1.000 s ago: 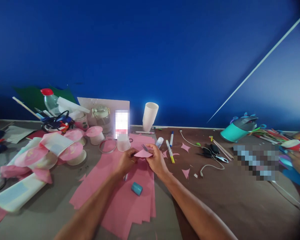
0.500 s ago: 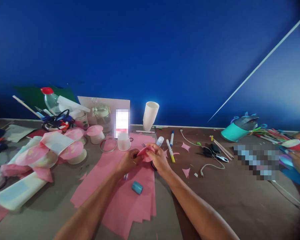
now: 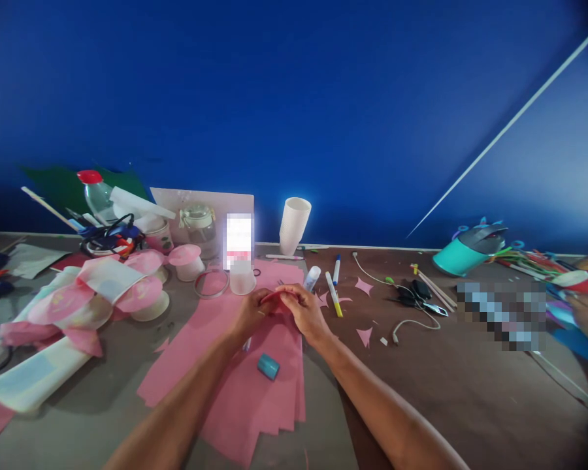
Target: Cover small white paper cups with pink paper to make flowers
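Observation:
My left hand (image 3: 249, 314) and my right hand (image 3: 304, 313) meet above a stack of pink paper sheets (image 3: 235, 378) and pinch one small pink paper piece (image 3: 274, 297) between their fingertips. The piece is folded nearly flat and shows mostly as a thin edge. A small teal roll (image 3: 268, 367) lies on the sheets just below my hands. A clear plastic cup (image 3: 242, 279) stands just beyond my left hand, and a yellow-capped marker (image 3: 333, 295) lies to the right of my right hand.
Pink-topped cups and pink flower shapes (image 3: 102, 287) crowd the left side. A white cup stack (image 3: 292, 226) stands by the blue wall. Black scissors and a white cable (image 3: 416, 300) lie to the right, with a teal cup (image 3: 458, 258) beyond. Another person's hand (image 3: 585, 313) shows at the far right.
The pink piece went from a flat triangle held open to a piece folded shut between both hands' fingertips. My hands drew slightly closer together.

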`<state>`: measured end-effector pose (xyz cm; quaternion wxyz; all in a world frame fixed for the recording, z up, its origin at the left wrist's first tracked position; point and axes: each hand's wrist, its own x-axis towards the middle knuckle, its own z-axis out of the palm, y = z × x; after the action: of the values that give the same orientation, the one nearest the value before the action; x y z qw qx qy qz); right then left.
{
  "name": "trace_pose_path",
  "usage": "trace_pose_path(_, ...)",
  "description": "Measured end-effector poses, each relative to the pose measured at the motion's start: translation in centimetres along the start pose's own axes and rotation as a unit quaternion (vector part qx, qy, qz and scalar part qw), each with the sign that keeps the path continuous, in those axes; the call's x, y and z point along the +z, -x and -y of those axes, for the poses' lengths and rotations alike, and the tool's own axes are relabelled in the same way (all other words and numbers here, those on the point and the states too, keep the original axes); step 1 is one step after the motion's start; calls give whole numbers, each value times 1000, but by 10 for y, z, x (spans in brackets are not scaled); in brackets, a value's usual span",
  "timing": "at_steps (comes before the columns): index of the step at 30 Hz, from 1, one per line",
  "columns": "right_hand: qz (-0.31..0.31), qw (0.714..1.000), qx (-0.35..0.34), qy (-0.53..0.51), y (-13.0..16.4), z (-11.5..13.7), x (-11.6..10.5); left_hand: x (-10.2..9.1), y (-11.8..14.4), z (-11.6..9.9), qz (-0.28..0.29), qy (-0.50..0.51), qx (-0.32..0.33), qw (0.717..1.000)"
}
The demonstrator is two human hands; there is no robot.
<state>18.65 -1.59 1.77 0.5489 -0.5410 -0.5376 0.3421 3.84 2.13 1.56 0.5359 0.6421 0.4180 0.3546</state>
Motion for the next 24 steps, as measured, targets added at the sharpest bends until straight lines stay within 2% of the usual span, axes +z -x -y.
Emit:
trace_pose_path(8,3,998,41,-47,3,8,-1,3,2,-1,-19,7,15,1000)
trace_pose_path(13,-18,998,31,-56,1,8,0,5,6,-9,-15,20,12,1000)
trace_pose_path(24,-14,996,40,-72,2,8,2,5,7,-14,-43,18,0,999)
